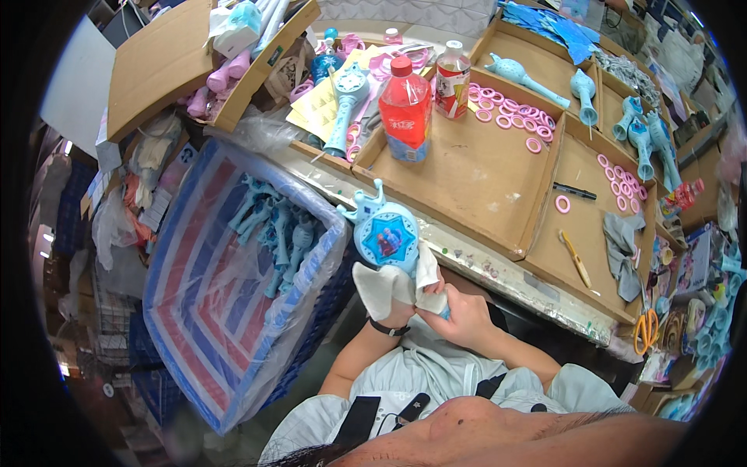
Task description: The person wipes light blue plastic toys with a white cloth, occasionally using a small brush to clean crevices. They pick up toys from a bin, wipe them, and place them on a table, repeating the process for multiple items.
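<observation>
A light blue toy wand (387, 236) with a crown top and a star-shaped picture on its round head stands upright in front of my body. A white cloth (381, 288) wraps its neck and drapes over my left hand (401, 314), whose fingers close round the cloth and handle. Much of that hand is hidden under the cloth. My right hand (464, 317) grips the lower handle, with a bit of blue showing at its fingers.
A striped plastic-lined crate (194, 288) with blue wands stands left. Cardboard trays (467, 175) on the bench hold pink rings (510, 113), a red bottle (405, 109), a toothbrush (576, 257), a black pen (574, 191) and a grey cloth (621, 249). Orange scissors (646, 331) hang at the right edge.
</observation>
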Motion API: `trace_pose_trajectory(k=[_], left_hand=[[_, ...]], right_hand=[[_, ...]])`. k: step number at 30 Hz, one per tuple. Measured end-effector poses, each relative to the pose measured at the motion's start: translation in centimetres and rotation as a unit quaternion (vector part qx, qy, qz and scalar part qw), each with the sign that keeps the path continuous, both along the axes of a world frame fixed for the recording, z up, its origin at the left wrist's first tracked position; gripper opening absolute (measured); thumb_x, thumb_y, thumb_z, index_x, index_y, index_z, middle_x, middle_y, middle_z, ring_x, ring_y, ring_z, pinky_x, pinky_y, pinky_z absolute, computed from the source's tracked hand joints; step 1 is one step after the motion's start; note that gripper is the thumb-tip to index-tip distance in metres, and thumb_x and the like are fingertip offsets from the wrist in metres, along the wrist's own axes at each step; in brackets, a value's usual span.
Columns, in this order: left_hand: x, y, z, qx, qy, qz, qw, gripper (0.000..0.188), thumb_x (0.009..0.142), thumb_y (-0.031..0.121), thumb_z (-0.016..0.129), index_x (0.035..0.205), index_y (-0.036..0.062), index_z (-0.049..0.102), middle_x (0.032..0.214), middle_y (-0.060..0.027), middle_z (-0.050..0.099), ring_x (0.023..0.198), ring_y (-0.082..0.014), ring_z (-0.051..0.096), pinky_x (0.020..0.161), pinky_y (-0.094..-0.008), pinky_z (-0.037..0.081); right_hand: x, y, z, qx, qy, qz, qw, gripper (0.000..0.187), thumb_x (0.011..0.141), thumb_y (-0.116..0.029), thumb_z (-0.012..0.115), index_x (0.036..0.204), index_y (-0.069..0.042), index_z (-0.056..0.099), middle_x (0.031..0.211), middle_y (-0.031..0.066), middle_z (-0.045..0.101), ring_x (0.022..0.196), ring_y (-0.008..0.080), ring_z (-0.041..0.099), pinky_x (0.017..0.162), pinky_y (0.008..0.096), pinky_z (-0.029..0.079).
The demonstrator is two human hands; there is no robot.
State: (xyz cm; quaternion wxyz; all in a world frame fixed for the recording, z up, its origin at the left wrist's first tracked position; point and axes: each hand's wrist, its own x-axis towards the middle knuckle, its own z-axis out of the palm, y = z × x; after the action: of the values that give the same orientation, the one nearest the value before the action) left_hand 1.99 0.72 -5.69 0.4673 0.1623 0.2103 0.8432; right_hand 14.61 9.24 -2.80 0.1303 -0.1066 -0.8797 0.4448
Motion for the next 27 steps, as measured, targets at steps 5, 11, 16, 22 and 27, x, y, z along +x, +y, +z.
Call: trace_pose_trajectory(k=[5,11,16,22,27], left_hand=[[0.9,-0.5,0.6,-0.048,0.052,0.019,0.997,0.03,0.088,0.038,0.054,0.083,0.0093,0.049,0.069,-0.0047,0.048,0.058,-0.0164,0.047,0.058,-0.0294,0.039],[2.6,-0.2,2.0,-0.21,0.358,0.019,0.91,0.011,0.093,0.016,0.049,0.1,0.009,0.044,0.079,-0.0073,0.051,0.075,-0.0194,0.055,0.067,-0.0324,0.048],[1.8,-0.4,5.0,-0.366,0.348,0.042,0.862,0.007,0.087,0.001,0.056,0.094,0.0029,0.055,0.08,-0.011,0.063,0.072,-0.0168,0.062,0.065,-0.0333,0.051],[1.7,0.3,4.6,-0.21,0.106,-0.002,0.972,0.03,0.088,0.008,0.06,0.117,0.0031,0.053,0.103,-0.006,0.062,0.091,-0.0162,0.062,0.076,-0.0296,0.053],[2.4,-0.3,1.5,-0.182,0.097,-0.021,0.978,0.047,0.091,0.029,0.059,0.129,0.0056,0.042,0.118,-0.0079,0.055,0.105,-0.0168,0.057,0.089,-0.0332,0.048]], right_hand=[[-0.7,0.3,-0.8,-0.034,0.204,-0.087,0.974,0.041,0.085,-0.032,0.065,0.106,0.001,0.054,0.108,0.0217,0.059,0.106,0.0364,0.058,0.088,0.0409,0.047],[-1.9,0.0,-1.7,-0.272,0.376,-0.043,0.885,0.046,0.094,-0.029,0.051,0.126,0.002,0.039,0.132,0.0182,0.039,0.127,0.0287,0.037,0.106,0.0401,0.028],[-3.9,3.8,0.4,-0.545,0.207,-0.017,0.812,0.069,0.092,-0.039,0.058,0.14,-0.001,0.025,0.135,0.0159,0.042,0.127,0.0241,0.04,0.107,0.0397,0.03],[-5.6,5.2,2.3,-0.594,0.088,-0.006,0.8,0.073,0.086,-0.032,0.069,0.139,0.0,0.03,0.121,0.0122,0.053,0.11,0.0184,0.054,0.094,0.0329,0.045],[-6.2,4.4,1.7,-0.528,0.08,-0.122,0.837,0.067,0.085,-0.029,0.07,0.134,0.004,0.038,0.114,0.0099,0.057,0.102,0.0157,0.057,0.09,0.0303,0.046]])
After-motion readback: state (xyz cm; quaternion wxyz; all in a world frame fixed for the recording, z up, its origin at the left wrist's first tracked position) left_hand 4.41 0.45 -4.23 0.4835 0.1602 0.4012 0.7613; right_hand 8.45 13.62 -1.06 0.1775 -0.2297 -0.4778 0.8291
